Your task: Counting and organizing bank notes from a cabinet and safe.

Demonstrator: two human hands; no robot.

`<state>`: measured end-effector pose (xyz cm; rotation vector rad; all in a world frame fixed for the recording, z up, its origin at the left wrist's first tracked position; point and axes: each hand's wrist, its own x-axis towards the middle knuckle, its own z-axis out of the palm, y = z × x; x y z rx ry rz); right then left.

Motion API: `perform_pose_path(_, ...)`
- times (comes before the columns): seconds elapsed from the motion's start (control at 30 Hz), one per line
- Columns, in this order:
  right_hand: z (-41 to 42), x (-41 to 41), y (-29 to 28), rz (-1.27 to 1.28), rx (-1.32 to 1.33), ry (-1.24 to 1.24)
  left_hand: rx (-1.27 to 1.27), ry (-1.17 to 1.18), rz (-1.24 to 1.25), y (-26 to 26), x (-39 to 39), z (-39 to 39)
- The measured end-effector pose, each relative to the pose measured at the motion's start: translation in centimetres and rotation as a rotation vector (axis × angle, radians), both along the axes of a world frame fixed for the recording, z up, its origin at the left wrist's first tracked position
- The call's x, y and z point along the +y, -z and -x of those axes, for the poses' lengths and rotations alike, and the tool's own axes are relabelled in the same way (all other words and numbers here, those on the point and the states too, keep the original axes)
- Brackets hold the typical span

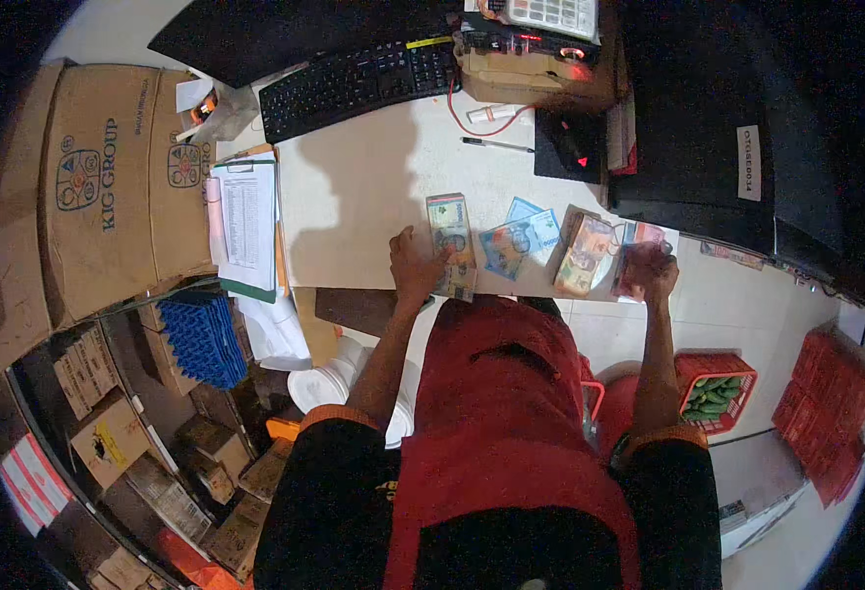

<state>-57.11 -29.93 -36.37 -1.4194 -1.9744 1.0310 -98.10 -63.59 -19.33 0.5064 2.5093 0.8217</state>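
My left hand (415,263) is at the left side of a stack of greenish banknotes (448,214) near the desk's front edge, its fingers touching the stack. Several loose blue banknotes (517,240) overlap in the middle. Right of them lies a thick bundle of brownish banknotes (586,247). My right hand (651,269) rests over reddish banknotes (650,232) at the desk's right front. Motion blur hides whether its fingers grip them.
Behind are a black keyboard (358,88), a pen (497,144) and a cardboard box (528,77) bearing devices. A clipboard with papers (248,221) lies left, beside a large carton (108,199). A black computer case (690,162) stands right. A red basket of green vegetables (716,354) is lower right.
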Motion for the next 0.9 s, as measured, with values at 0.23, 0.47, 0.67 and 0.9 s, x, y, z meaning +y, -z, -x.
perform_pose_path(0.23,0.5,-2.0,-5.8,-0.132,-0.281,-0.191,0.297,0.463,0.158,0.2,-2.9,1.4)
perform_pose_path(0.47,6.0,-5.4,-19.4,0.262,0.255,0.127,-0.008,0.551,0.105,0.8,-6.5,3.7)
perform_pose_path(0.67,4.1,-5.5,-20.8,0.611,0.227,0.071,-0.382,0.138,-0.184,-0.1,-6.6,4.6)
perform_pose_path(0.9,8.4,-7.3,-26.6,0.814,0.102,-0.118,0.712,-0.116,-0.134,2.8,-3.5,5.5)
